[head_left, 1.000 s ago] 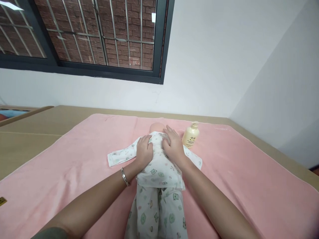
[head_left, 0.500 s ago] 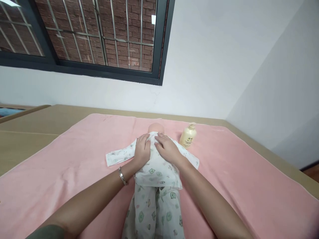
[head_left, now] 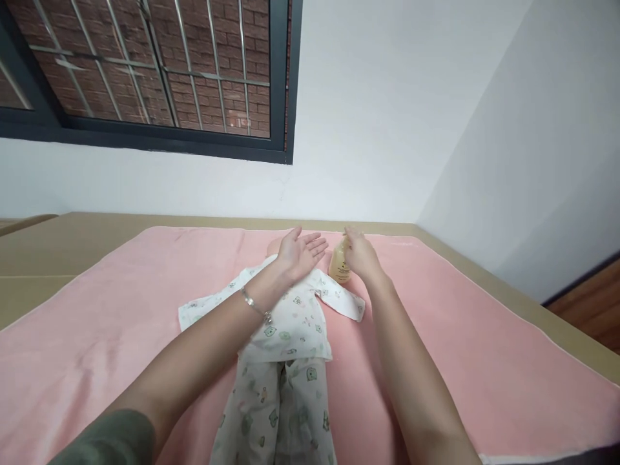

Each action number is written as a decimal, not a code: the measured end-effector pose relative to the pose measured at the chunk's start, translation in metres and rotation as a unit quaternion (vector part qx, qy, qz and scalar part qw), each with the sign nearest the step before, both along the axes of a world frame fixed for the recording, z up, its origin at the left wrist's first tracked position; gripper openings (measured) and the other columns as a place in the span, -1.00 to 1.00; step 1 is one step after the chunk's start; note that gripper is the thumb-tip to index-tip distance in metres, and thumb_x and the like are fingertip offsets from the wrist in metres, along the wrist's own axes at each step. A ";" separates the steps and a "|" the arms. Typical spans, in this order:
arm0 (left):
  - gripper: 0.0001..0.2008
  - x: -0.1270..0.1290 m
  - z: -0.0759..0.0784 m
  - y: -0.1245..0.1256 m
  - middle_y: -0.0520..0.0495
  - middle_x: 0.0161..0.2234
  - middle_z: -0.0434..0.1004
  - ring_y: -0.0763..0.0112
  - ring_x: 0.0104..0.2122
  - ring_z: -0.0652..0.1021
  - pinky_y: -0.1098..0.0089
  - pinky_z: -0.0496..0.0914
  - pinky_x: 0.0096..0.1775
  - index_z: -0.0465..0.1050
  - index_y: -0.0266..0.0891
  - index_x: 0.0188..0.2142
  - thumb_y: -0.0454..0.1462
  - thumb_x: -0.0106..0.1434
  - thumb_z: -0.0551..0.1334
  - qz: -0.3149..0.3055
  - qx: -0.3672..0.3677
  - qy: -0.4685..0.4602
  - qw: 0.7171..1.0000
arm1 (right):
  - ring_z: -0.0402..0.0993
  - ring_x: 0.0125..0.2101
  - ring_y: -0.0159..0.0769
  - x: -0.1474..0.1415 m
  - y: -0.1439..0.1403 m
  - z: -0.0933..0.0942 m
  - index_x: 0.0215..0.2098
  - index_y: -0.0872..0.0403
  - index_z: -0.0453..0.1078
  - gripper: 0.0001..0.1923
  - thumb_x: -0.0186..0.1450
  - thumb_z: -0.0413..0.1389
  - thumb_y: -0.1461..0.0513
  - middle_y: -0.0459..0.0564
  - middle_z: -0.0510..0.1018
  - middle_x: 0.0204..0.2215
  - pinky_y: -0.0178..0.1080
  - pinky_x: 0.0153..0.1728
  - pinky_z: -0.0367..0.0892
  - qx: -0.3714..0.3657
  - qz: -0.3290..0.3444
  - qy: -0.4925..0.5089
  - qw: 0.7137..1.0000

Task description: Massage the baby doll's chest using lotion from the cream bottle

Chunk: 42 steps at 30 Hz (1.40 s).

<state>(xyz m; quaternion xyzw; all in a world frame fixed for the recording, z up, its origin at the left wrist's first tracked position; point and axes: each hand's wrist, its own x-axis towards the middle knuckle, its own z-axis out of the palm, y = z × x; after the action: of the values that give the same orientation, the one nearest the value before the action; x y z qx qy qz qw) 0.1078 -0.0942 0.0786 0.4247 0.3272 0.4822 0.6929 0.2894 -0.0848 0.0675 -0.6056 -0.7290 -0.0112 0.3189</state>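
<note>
A baby doll in white printed pyjamas (head_left: 285, 336) lies lengthwise on a pink towel (head_left: 145, 323), head away from me. My left hand (head_left: 300, 250) hovers palm-up above the doll's chest, fingers spread and holding nothing. My right hand (head_left: 361, 253) rests on the top of a cream pump bottle (head_left: 339, 266) that stands beside the doll's right sleeve; the hand hides the pump. A silver bracelet (head_left: 256, 307) is on my left wrist.
The towel covers a tan table (head_left: 62, 245) set into the corner of white walls. A barred window (head_left: 145, 71) with a brick wall behind it is at the upper left. Wooden floor (head_left: 591, 310) shows at the right.
Both hands left the doll's chest. The left turned palm-up above it, and the right moved right onto the bottle's top. The camera swung right.
</note>
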 end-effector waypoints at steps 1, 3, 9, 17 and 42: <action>-0.25 0.009 0.006 0.005 -0.47 0.29 0.29 0.15 0.27 0.41 0.18 0.41 0.18 0.15 -0.46 0.31 0.03 0.40 -0.27 -0.018 -0.033 -0.030 0.999 | 0.07 0.38 -0.09 -0.003 0.000 -0.002 0.31 0.35 0.21 -0.37 0.28 -0.17 0.44 0.26 0.26 0.33 -0.01 0.40 -0.08 -0.008 -0.001 -0.028 1.000; -0.19 0.024 0.012 0.014 -0.50 0.34 0.19 0.16 0.30 0.36 0.22 0.42 0.17 -0.01 -0.55 0.37 0.05 0.40 -0.29 -0.034 -0.086 -0.088 0.992 | 0.09 0.36 -0.05 -0.009 -0.001 -0.004 0.28 0.37 0.23 -0.39 0.28 -0.15 0.44 0.31 0.28 0.31 -0.01 0.39 -0.10 -0.009 -0.007 -0.076 0.997; -0.17 0.046 0.008 0.022 -0.51 0.33 0.17 0.15 0.27 0.39 0.31 0.48 0.10 -0.04 -0.61 0.37 0.08 0.41 -0.24 -0.021 -0.160 -0.197 0.967 | 0.29 0.22 -0.11 -0.013 -0.004 0.001 0.21 0.26 0.32 -0.47 0.30 -0.13 0.45 0.21 0.44 0.18 -0.12 0.30 0.05 -0.004 -0.052 -0.081 0.995; -0.30 -0.001 0.011 -0.032 -0.49 0.28 0.29 0.12 0.21 0.46 0.35 0.53 -0.01 0.13 -0.48 0.34 -0.02 0.39 -0.02 -0.011 -0.198 -0.223 0.954 | 0.37 0.14 -0.03 -0.031 -0.003 0.011 0.15 0.17 0.38 -0.52 0.28 -0.04 0.41 0.17 0.50 0.12 -0.16 0.05 0.29 -0.041 -0.142 -0.049 0.988; -0.54 -0.068 0.062 -0.115 -0.23 0.25 0.41 0.14 0.29 0.37 0.19 0.26 0.31 0.39 -0.26 0.18 -0.12 0.43 0.01 0.082 -0.044 -0.179 0.979 | -0.31 0.46 -0.10 -0.148 -0.130 0.046 0.48 -0.05 -0.11 -0.33 0.50 -0.26 -0.11 -0.07 -0.09 0.47 0.13 0.44 -0.26 -0.006 0.250 0.191 0.949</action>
<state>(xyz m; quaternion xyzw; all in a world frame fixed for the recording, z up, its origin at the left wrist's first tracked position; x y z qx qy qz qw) 0.0394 -0.2092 0.1408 0.2721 0.2521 0.5912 0.7161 0.1411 -0.2151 0.1140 -0.3969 -0.7826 0.1890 0.4407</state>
